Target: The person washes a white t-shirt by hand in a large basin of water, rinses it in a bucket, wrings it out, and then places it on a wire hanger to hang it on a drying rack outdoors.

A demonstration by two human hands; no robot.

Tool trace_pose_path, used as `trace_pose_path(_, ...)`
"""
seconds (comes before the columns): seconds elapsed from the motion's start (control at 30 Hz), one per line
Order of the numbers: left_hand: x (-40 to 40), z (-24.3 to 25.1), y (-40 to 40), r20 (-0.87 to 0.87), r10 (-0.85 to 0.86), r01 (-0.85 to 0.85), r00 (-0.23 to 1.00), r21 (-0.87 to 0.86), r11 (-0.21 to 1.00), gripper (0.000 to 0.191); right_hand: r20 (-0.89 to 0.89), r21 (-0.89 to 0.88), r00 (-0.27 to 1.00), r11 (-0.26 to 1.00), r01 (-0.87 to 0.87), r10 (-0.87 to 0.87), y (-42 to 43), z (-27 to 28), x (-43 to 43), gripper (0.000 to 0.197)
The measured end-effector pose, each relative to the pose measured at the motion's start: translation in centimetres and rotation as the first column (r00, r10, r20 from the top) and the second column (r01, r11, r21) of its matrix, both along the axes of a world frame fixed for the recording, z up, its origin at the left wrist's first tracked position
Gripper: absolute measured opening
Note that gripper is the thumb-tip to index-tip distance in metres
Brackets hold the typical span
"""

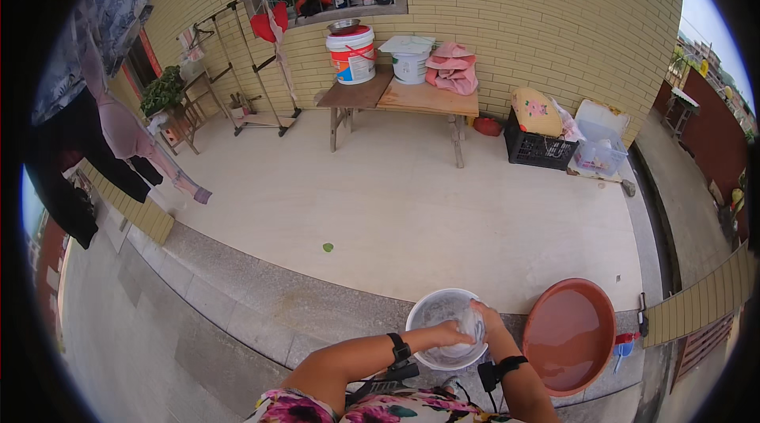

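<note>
Both my hands are inside a white plastic basin (420,311) of cloudy water, low in the view. My left hand (452,334) reaches in from the left and grips a pale wet cloth (470,323). On the right side of that cloth, my right hand (488,317) is closed round it near the basin's rim. How much of the cloth lies under the water cannot be told. Just right of the basin stands a large reddish-brown plastic tub (570,334) holding water.
A red tap (627,338) is beside the tub. A low wooden bench (427,97) with buckets stands by the brick wall, a black crate (537,147) to its right. Clothes (119,108) hang at left. The stone step's edge (237,292) runs left of the basin.
</note>
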State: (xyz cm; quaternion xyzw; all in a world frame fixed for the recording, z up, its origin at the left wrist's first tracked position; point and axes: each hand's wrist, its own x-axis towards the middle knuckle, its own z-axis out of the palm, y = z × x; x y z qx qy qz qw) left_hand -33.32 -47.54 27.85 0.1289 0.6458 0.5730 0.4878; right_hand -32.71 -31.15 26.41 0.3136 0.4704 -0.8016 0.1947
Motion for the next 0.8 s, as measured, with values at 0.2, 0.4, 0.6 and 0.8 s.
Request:
trace_pose_path(0.2, 0.6, 2.2, 0.1, -0.377, -0.195, 0.133, 0.905, -0.185, 0.974, 0.048, -0.003, 0.266, 1.0, 0.964, -0.021, 0.023, -1.2, 1.5, 1.0, 0.03)
trace_pose_path(0.4, 1.4, 3.1, -0.2, -0.498, -0.29, 0.265, 0.817, -0.123, 0.956, 0.048, -0.096, 0.048, 0.994, 0.998, -0.047, 0.051, 0.8, -0.7, 3.7, 0.049)
trace_pose_path(0.6, -0.3, 4.8, -2.5, -0.706, -0.336, 0.383, 0.623, -0.099, 0.918, 0.072, -0.183, -0.512, 0.982, 0.848, -0.138, 0.049, -0.4, 4.7, 6.2, 0.045)
trace_pose_path(0.8, -3.3, 6.5, -1.5, -0.585, 0.308, -0.282, 0.75, 0.138, 0.949, 0.08, -0.393, -0.294, 0.885, 0.946, 0.137, -0.25, -0.1, 9.4, 5.2, 0.025)
